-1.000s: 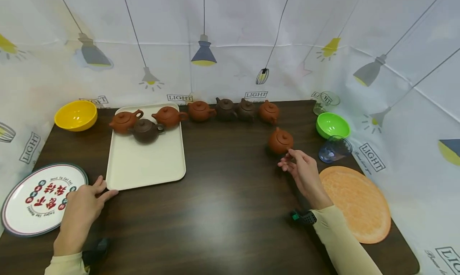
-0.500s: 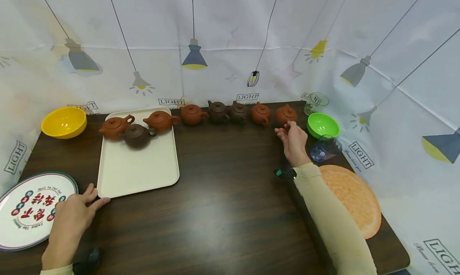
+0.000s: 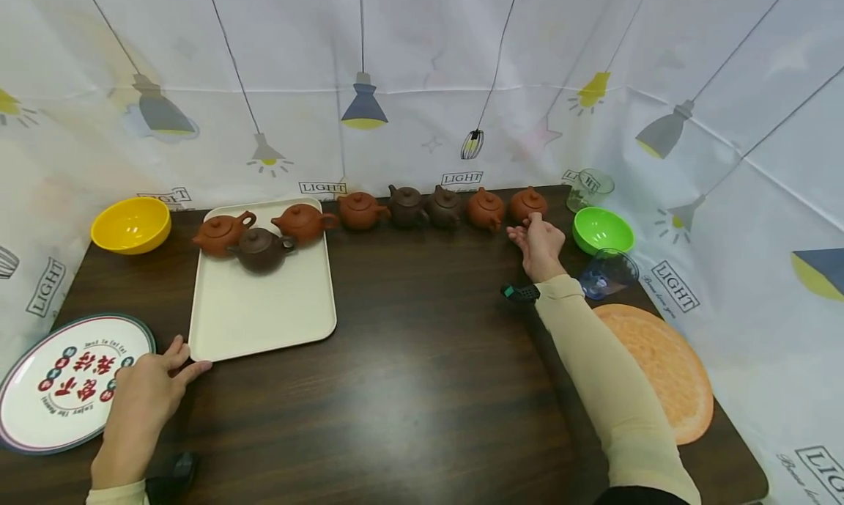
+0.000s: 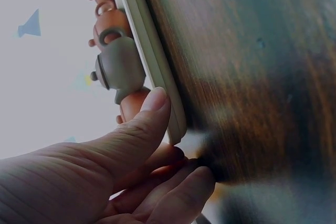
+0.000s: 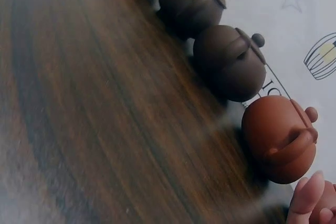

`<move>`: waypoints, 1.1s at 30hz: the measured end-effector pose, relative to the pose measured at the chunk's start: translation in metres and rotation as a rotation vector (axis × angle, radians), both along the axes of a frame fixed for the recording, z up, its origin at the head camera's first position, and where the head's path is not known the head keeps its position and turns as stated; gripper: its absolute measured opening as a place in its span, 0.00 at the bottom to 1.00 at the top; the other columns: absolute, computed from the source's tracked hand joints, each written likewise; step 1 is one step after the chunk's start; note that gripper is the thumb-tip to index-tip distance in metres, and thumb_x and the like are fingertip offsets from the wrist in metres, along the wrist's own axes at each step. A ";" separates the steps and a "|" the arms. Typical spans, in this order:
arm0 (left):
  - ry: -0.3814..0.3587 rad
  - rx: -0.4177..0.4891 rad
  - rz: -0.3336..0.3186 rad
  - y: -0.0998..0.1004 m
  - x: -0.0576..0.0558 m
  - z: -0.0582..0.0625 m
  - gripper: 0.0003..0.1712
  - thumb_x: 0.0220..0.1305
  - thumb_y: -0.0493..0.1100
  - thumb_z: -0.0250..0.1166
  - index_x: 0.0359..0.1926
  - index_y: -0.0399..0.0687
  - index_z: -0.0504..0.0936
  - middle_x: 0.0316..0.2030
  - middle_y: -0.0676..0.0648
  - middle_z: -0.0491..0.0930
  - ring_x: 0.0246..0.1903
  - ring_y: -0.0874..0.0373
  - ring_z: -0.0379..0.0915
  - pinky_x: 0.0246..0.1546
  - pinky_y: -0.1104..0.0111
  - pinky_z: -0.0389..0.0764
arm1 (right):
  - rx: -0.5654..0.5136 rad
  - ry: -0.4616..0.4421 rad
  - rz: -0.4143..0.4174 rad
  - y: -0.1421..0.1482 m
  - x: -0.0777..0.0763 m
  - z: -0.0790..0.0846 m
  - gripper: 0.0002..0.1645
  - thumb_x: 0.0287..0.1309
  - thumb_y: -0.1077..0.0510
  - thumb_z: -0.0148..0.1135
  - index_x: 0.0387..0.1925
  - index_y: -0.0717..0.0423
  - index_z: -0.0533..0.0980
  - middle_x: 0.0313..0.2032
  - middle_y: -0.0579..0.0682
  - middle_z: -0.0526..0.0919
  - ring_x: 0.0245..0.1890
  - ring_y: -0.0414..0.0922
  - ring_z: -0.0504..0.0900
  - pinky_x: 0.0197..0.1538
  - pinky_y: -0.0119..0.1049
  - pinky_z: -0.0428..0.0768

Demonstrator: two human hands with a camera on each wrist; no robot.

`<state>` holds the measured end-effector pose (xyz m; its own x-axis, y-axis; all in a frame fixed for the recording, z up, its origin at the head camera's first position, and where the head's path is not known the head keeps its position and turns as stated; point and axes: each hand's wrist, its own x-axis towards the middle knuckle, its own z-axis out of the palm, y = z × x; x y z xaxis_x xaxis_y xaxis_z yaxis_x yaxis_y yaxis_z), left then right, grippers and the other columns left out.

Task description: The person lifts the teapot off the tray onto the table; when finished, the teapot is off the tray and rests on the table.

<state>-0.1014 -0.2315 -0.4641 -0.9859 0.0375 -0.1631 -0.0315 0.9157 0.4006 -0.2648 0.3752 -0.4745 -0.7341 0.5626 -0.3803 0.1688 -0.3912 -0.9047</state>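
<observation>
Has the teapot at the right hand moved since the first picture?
Yes: the teapot went farther back, from nearer than the green bowl to beyond it.

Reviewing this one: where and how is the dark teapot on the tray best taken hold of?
Probably by its loop handle, coming from the person's right and near side. The dark teapot stands upright, handle pointing right, spout left; reddish teapots crowd its far side, while bare tray lies in front.
</observation>
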 end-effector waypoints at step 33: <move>0.059 0.079 0.065 0.003 -0.001 0.001 0.31 0.70 0.44 0.72 0.65 0.28 0.76 0.67 0.26 0.72 0.66 0.16 0.64 0.62 0.28 0.69 | 0.181 0.277 0.676 -0.223 0.047 -0.024 0.06 0.74 0.66 0.63 0.47 0.61 0.75 0.31 0.60 0.84 0.20 0.41 0.87 0.24 0.33 0.84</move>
<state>-0.1024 -0.2281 -0.4631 -0.9945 -0.0163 -0.1038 -0.0639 0.8781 0.4741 -0.2173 0.1519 -0.4984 -0.9971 -0.0080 -0.0761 0.0765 -0.1238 -0.9894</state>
